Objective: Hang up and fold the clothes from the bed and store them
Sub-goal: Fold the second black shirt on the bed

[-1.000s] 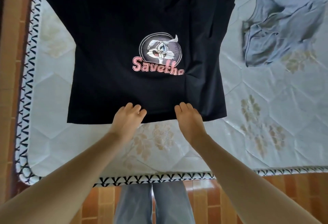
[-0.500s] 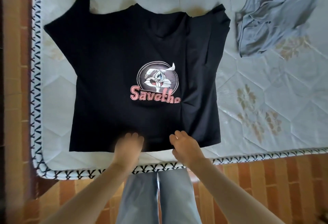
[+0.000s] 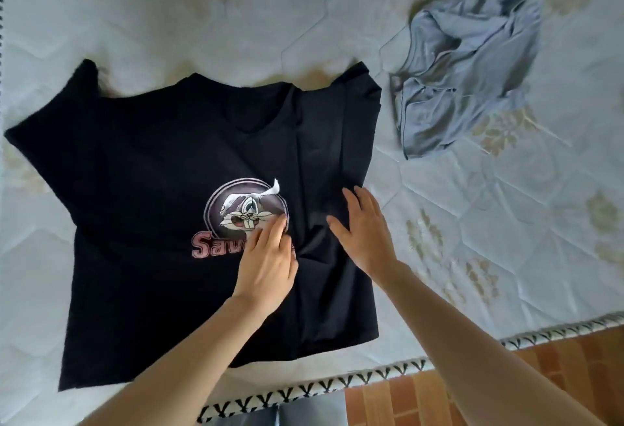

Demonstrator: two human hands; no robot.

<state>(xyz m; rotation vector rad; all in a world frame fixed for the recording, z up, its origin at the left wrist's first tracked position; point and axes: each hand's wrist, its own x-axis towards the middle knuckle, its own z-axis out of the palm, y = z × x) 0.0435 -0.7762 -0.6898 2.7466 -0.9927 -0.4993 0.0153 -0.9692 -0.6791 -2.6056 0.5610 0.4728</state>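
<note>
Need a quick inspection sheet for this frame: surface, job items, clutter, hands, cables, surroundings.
Surface: quilted mattress with floral print and a black-and-white patterned edge trim.
Job's things: black T-shirt spread flat, cartoon rabbit print up, its right side folded in over the body; grey garment crumpled on the mattress, apart from the T-shirt.
Clutter: nothing seen.
Hands: left hand flat on the print, fingers straight; right hand flat on the folded-in side, fingers spread. Neither grips cloth.
Cables: nothing seen.
Surroundings: orange tiled floor beside the mattress; the person's grey trousers show at the bottom edge.
</note>
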